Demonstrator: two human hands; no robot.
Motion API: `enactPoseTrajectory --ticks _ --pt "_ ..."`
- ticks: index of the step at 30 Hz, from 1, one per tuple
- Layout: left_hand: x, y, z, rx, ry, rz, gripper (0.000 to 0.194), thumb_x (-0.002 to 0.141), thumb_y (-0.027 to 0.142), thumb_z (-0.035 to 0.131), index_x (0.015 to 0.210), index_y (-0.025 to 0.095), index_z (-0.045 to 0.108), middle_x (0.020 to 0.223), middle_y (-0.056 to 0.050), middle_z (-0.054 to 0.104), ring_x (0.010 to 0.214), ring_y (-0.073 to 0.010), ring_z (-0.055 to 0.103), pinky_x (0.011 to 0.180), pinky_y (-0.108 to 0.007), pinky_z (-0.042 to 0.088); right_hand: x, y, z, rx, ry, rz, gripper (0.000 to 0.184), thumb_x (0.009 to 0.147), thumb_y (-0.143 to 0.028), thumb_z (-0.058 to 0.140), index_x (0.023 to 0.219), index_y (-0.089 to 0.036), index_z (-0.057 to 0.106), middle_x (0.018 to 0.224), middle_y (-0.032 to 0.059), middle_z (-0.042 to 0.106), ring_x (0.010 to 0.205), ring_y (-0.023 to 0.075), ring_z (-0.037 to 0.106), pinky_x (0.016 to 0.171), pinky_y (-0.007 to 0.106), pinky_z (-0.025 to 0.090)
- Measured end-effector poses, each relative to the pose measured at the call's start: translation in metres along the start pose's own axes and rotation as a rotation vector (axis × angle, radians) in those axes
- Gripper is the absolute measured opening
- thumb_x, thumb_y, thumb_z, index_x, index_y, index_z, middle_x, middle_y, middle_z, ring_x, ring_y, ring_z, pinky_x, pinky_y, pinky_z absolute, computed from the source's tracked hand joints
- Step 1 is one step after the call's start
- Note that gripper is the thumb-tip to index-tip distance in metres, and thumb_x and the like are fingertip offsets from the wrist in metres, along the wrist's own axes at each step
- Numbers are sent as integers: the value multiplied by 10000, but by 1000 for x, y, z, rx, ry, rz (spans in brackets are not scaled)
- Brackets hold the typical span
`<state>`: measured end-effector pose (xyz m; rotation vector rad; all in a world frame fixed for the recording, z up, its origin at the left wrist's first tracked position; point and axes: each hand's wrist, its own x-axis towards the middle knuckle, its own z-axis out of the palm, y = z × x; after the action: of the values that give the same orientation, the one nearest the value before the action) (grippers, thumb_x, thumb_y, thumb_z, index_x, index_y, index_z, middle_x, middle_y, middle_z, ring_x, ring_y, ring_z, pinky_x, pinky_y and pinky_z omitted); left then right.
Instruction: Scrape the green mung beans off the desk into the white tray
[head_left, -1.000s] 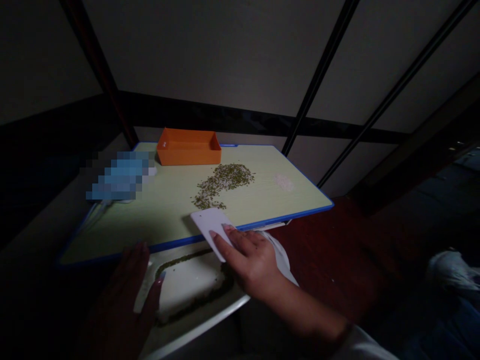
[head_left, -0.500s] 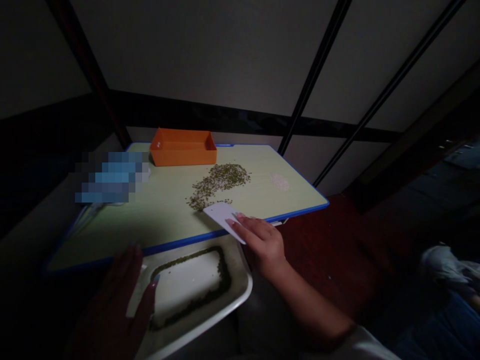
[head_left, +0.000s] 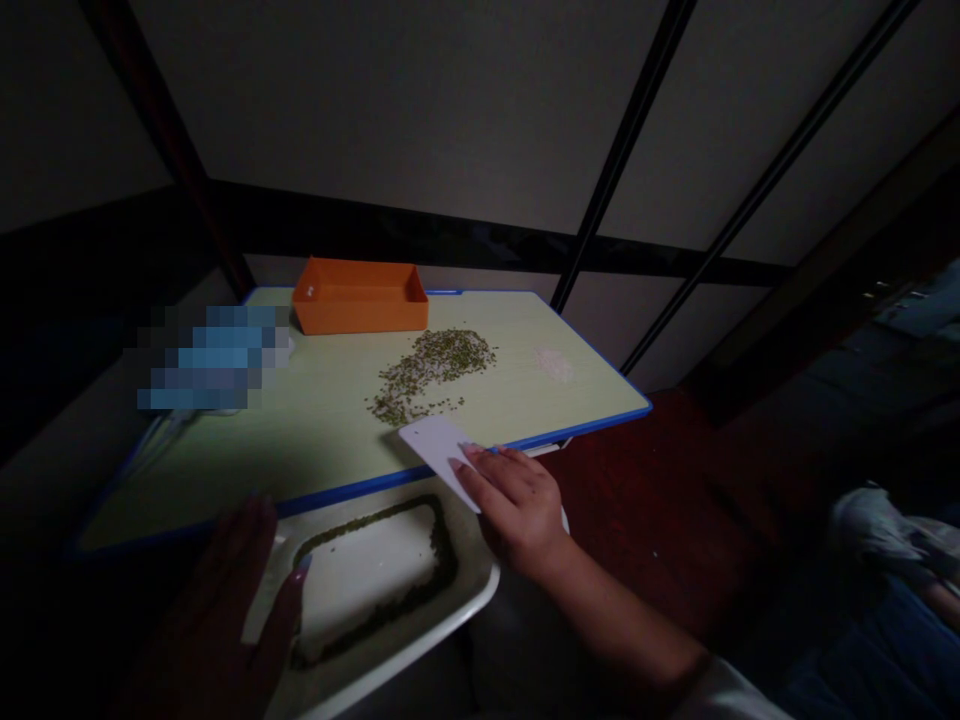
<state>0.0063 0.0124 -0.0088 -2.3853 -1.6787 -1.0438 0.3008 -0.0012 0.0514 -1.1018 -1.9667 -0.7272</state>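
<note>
Pinched by the right hand (head_left: 529, 505), a white card (head_left: 435, 448) slants just below centre near mid-frame green grains (head_left: 450, 352), while the left hand (head_left: 225, 595), grip too dark to tell, overlaps a white tray (head_left: 367, 570), lower left.

Dim scene, brightest across the mid-frame counter (head_left: 330, 385); deep shadow covers its lower-left corner and the left hand (head_left: 217, 590). Coarse pixelation masks a blue patch (head_left: 221, 350) at left.

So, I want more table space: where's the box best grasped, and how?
Probably pinch the box by its near wall, from the front and above: the open top leaves that rim exposed, and the far side faces the panels.
</note>
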Motion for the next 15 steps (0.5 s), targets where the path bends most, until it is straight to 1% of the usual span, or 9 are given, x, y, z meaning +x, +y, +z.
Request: enactPoseTrajectory --ticks 2,4,7,10,12,15 --pt "-1 -2 0 10 -5 -4 674 854 413 404 1485 380 170 1578 26 326 1419 -262 359 1132 -543 388 1 1 0 -26 2 0 294 912 -131 498 1127 -173 695 1050 109 764 945 197 729 852 339 582" --pt "-2 -3 1 14 15 -1 679 855 405 409 1487 377 164 1584 27 311 1424 -262 352 1144 -540 374 0 1 0 -36 -8 -4 302 915 -133 497 1141 -168 692 1060 118 760 949 200 726 842 338 581" --pt "-2 -5 3 -8 36 23 677 857 399 404 1486 392 155 1592 49 287 1434 -258 334 1168 -534 338 -2 2 0 -50 -28 10 325 917 -147 497 1184 -182 679 1092 125 749 968 207 720 849 346 574" --pt "-1 -3 3 -33 31 9 688 846 415 417 1485 398 162 1593 60 285 1442 -259 319 1182 -529 315 -4 4 -1 -59 -36 22 340 919 -152 487 1204 -183 670 1104 132 744 972 212 718 850 349 569" --pt "1 -2 3 -35 28 -1 699 836 422 438 1483 401 172 1591 62 292 1438 -261 330 1182 -525 319 -5 7 -1 -66 -38 17 341 922 -149 479 1203 -181 670 1098 134 745 971 212 717 841 343 569" --pt "1 -2 2 -39 43 20 691 839 406 434 1482 397 179 1591 56 299 1431 -262 348 1181 -527 327 -6 11 -1 -91 -29 18 337 923 -150 482 1201 -187 668 1087 129 749 967 212 720 836 340 566"
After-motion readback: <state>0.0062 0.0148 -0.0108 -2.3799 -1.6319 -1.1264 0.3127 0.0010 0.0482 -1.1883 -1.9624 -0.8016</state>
